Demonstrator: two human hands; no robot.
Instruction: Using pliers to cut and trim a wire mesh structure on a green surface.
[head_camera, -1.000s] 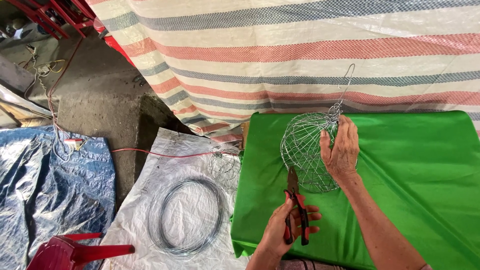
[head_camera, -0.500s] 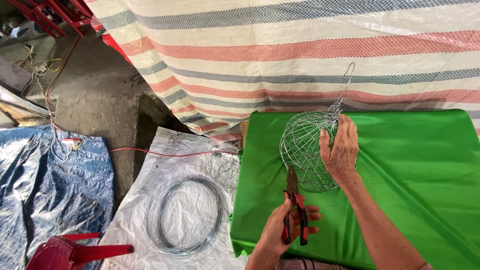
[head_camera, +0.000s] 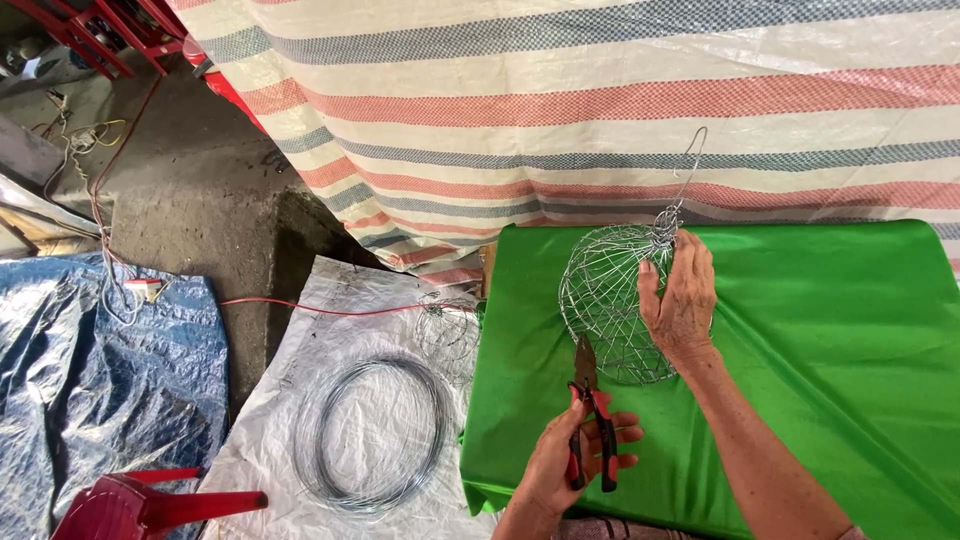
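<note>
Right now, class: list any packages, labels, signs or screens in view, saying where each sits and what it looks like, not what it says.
None: no package, label, sign or screen shows.
White woven sack: flat on the floor left of the green table, under a wire coil.

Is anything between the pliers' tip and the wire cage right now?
Nothing visible. The left hand holds the red-handled pliers with the tip pointing at the lower edge of the wire cage. The right hand steadies the cage's far side, clear of the tip.
</note>
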